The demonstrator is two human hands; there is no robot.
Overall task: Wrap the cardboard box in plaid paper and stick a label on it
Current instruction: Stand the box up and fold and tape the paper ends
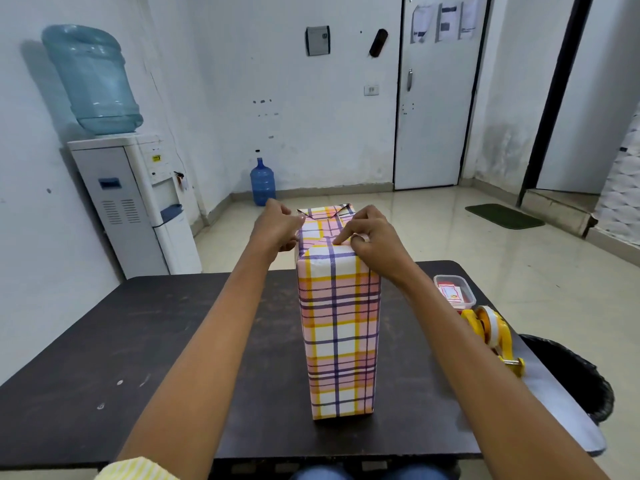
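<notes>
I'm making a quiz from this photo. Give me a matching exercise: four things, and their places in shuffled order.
1 wrapped box
2 tape dispenser
3 small blue bottle
4 green mat

a floor, by the far wall
b table, right edge
c floor, far right
d upright, mid-table

Pairs: 1-d, 2-b, 3-a, 4-c

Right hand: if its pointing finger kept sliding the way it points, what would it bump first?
The right hand presses a finger on the plaid paper atop the box, pointing left. Going on, it would probably bump the left hand at the box's edge; depth is unclear.
</notes>
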